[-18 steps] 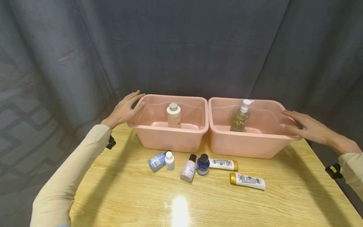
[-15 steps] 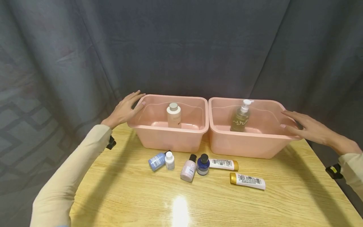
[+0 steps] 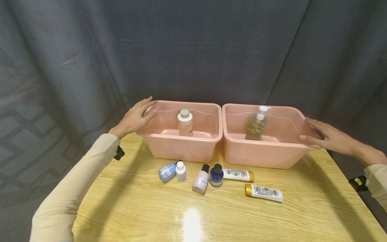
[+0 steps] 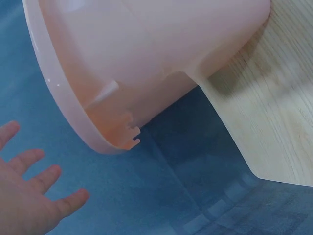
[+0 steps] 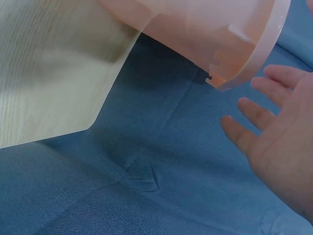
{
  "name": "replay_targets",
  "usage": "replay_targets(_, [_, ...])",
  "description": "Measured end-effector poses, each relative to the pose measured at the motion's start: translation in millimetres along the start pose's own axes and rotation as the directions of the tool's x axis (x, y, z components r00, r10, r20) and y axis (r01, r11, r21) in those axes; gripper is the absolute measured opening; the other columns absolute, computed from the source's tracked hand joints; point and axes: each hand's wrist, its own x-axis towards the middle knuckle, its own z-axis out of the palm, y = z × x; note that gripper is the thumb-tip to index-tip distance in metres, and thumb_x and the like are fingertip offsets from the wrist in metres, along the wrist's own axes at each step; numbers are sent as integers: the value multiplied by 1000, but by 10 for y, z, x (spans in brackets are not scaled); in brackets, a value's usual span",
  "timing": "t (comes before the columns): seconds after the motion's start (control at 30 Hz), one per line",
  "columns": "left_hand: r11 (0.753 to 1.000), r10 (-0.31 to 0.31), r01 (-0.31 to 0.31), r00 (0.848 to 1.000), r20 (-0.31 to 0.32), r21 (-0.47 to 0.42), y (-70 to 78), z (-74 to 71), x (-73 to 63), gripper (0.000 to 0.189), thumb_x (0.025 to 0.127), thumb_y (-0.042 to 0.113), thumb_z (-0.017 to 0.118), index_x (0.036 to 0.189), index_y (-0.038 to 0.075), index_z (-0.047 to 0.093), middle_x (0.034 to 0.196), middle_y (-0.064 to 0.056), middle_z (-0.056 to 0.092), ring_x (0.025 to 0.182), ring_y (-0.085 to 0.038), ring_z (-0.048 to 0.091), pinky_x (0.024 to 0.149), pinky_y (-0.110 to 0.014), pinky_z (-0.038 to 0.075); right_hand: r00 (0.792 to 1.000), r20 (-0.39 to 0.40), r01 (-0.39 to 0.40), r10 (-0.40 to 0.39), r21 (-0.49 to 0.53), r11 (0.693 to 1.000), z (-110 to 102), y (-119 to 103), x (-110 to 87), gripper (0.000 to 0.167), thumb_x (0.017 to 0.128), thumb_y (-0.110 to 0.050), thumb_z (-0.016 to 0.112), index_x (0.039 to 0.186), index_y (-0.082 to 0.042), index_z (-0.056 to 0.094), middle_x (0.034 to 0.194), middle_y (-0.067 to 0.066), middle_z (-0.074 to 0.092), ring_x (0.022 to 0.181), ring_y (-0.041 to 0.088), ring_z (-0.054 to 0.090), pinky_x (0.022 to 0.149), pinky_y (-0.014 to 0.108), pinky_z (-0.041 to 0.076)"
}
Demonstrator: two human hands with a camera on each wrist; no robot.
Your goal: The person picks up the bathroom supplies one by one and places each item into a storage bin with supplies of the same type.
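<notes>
Two pink plastic bins stand side by side: the left bin (image 3: 181,148) with an upright white bottle (image 3: 185,126) inside, and the right bin (image 3: 257,156) with a greenish pump bottle (image 3: 255,129). My left hand (image 3: 133,117) is beside the left bin's outer rim, fingers extended. At the other end, my right hand (image 3: 335,137) is by the right bin's outer rim, its thumb overlapping the rim in the head view. Both wrist views show spread fingers holding nothing, the left hand (image 4: 29,196) and the right hand (image 5: 283,132) just outside the rims.
On the wooden table (image 3: 145,208), before the bins, are a blue bottle (image 3: 167,172), a small white bottle (image 3: 181,173), a pink bottle (image 3: 200,182), a dark blue bottle (image 3: 216,177) and two gold-capped tubes, one behind (image 3: 236,174), another nearer (image 3: 266,193). Grey curtain (image 3: 193,50) hangs behind.
Both hands have shifted very slightly to the right in the head view; the right fingertips sit a little farther out along the rim. Bins, bottles and tubes stay put.
</notes>
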Motion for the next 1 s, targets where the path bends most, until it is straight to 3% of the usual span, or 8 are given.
replay_targets(0.33, [999, 20, -19, 1000, 9, -39, 84, 11, -15, 62, 100, 52, 45, 152, 18, 41, 162, -8, 26, 148, -31, 18, 112, -65, 18, 999, 35, -22, 22, 7, 1000, -1, -33, -33, 94, 96, -44, 58, 157, 1, 1, 155, 39, 3, 136, 64, 7, 95, 82, 15])
replay_targets(0.53, [997, 25, -24, 1000, 14, -74, 136, 20, -15, 67, 99, 59, 43, 153, 19, 40, 162, -5, 25, 148, -30, 18, 113, -64, 18, 999, 47, -16, 15, 38, 999, 14, -40, -53, 95, 95, -42, 59, 157, 0, 0, 155, 38, 5, 135, 64, 11, 95, 82, 16])
replay_targets(0.83, [993, 56, -56, 998, -10, -108, 192, 24, -12, 54, 101, 39, 50, 151, 18, 44, 160, -7, 29, 147, -32, 22, 113, -64, 19, 998, 57, 0, -3, 48, 999, 33, -36, -63, 96, 95, -40, 60, 157, 0, -2, 154, 39, 10, 131, 64, 21, 92, 82, 23])
replay_targets(1.0, [987, 75, -77, 997, -18, -138, 212, 24, -19, 55, 101, 40, 49, 150, 16, 44, 159, -9, 31, 146, -33, 24, 113, -63, 18, 998, 59, 19, -22, 49, 999, 35, -31, -73, 95, 96, -38, 60, 157, 1, -2, 153, 40, 12, 128, 65, 26, 89, 82, 26])
